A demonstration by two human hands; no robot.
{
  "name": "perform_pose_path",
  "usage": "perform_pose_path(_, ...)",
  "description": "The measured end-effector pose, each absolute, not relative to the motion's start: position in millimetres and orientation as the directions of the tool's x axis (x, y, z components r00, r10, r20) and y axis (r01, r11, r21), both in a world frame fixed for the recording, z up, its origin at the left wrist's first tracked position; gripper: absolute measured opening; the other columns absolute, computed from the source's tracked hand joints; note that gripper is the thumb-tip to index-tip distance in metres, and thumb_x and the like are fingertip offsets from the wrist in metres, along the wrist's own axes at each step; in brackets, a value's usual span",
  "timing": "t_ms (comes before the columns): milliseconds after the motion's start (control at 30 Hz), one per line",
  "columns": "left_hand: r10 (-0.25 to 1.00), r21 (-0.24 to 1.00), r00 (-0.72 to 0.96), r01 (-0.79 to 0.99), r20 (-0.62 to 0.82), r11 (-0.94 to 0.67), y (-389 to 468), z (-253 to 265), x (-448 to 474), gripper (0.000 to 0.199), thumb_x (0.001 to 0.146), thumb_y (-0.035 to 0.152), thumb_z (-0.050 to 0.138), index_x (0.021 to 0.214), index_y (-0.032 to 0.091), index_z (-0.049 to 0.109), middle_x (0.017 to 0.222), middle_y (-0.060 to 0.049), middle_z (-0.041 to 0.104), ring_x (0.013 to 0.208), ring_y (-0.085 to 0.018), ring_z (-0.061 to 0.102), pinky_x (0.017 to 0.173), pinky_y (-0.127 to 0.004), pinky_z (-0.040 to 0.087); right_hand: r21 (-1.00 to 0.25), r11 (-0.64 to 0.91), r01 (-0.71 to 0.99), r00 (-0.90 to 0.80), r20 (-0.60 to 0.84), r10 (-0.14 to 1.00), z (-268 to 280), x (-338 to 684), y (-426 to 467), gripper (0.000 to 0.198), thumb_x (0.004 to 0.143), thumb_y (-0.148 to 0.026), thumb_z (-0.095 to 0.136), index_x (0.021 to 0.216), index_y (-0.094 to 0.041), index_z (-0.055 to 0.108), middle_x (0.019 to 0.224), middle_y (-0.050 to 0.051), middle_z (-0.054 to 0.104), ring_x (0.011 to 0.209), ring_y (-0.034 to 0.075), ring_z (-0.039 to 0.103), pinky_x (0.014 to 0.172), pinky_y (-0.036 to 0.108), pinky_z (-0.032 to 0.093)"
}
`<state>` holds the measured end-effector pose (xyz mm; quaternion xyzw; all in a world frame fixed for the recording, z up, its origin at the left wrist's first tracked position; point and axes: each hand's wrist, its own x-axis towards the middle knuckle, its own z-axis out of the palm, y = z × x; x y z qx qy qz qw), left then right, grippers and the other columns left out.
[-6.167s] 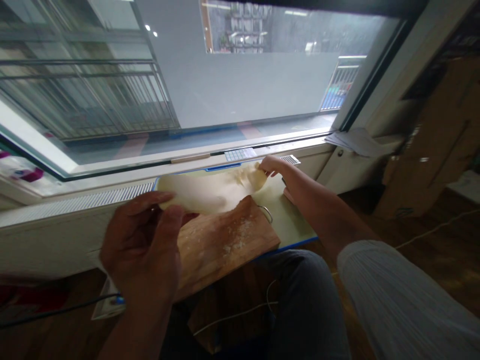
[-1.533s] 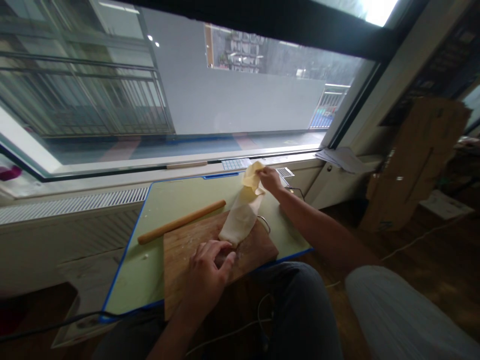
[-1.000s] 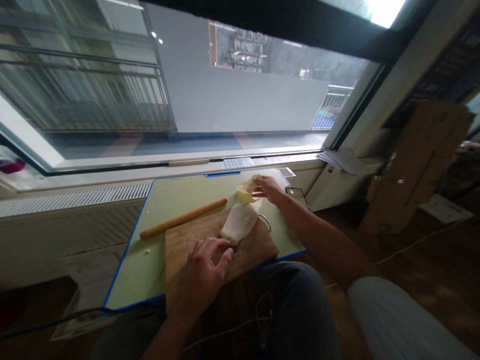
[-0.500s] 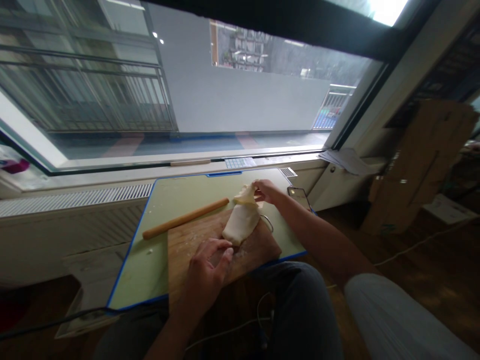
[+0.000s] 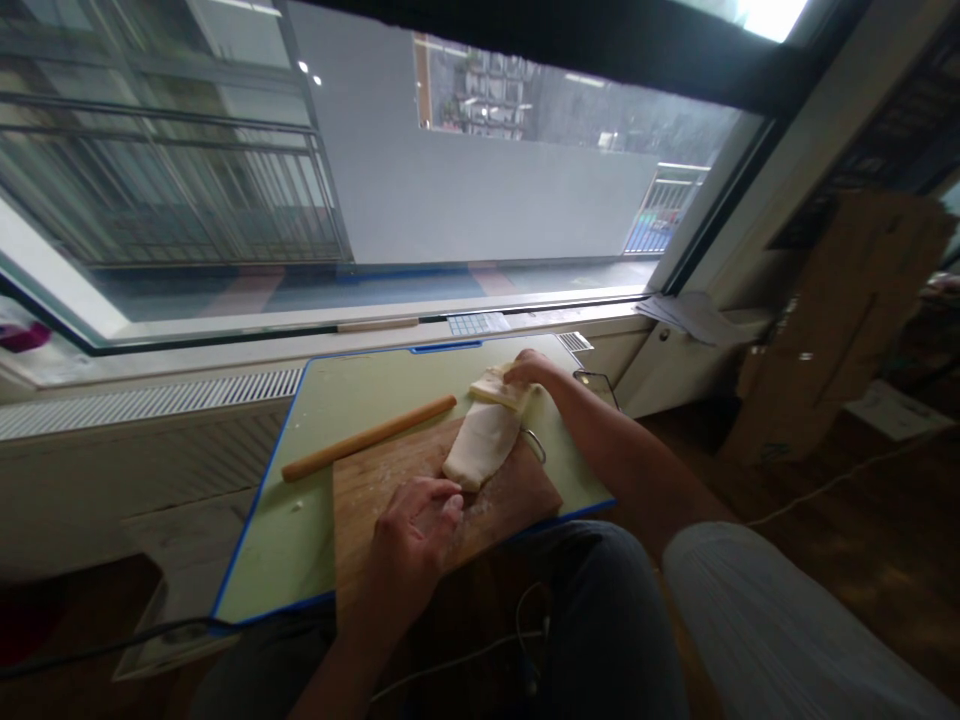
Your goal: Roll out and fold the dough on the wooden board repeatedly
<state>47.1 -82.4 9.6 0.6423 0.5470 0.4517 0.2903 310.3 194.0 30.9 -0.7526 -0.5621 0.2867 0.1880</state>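
A pale, flattened strip of dough (image 5: 480, 447) lies on the wooden cutting board (image 5: 397, 468), reaching past its far edge. At the far end the dough forms a raised flap, and my right hand (image 5: 527, 368) is closed on that flap, its fingertips partly hidden. My left hand (image 5: 414, 525) rests low over the board, thumb and fingers apart, fingertips at the near end of the dough. Whether they press on it I cannot tell. White flour is scattered on the board. Left of the dough lies a wooden rolling pin (image 5: 367, 438), partly along the board's far edge.
The board sits on a pale green, blue-edged table (image 5: 289, 545), below a window. A metal handle (image 5: 535, 446) shows at the board's right side. A phone (image 5: 598, 388) lies at the table's right edge, near my right forearm. A small dough scrap (image 5: 298, 505) is at left.
My right hand has moved slightly up and away, and the far flap of dough has come down flatter and spread out. My left hand has stayed nearly in place.
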Motion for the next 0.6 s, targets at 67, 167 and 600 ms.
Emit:
perform_pose_path(67,0.966,0.863,-0.013,0.451,0.260,-0.226,-83,9,46,0.023,0.095,0.043,0.065,0.097,0.026,0.080,0.106,-0.004,0.080,0.103,-0.025,0.073,0.098,-0.043,0.058,-0.594,-0.315,0.740,0.200,-0.253,0.947,31,307,202,0.028,0.055,-0.012,0.092,0.060,-0.020,0.065,0.053,0.001,0.061,0.080,0.030,0.076,0.073,0.035,0.062)
perform_pose_path(167,0.972,0.864,-0.026,0.465,0.232,-0.193,-83,7,45,0.025,0.096,0.044,0.064,0.103,0.026,0.079,0.111,-0.005,0.080,0.107,-0.027,0.073,0.101,-0.045,0.057,-0.597,-0.323,0.734,0.186,-0.282,0.941,29,305,209,0.032,0.056,-0.006,0.091,0.056,-0.020,0.062,0.052,0.002,0.062,0.073,0.028,0.075,0.065,0.034,0.061)
perform_pose_path(600,0.925,0.426,0.355,0.821,0.137,-0.379,-39,26,47,0.034,0.096,0.028,0.068,0.129,0.030,0.074,0.132,-0.010,0.071,0.127,-0.031,0.063,0.112,-0.048,0.048,-0.682,-0.273,0.679,0.068,-0.312,0.948,37,322,215,0.031,0.060,0.005,0.085,0.070,-0.017,0.065,0.061,-0.002,0.065,0.065,0.020,0.071,0.063,0.038,0.066)
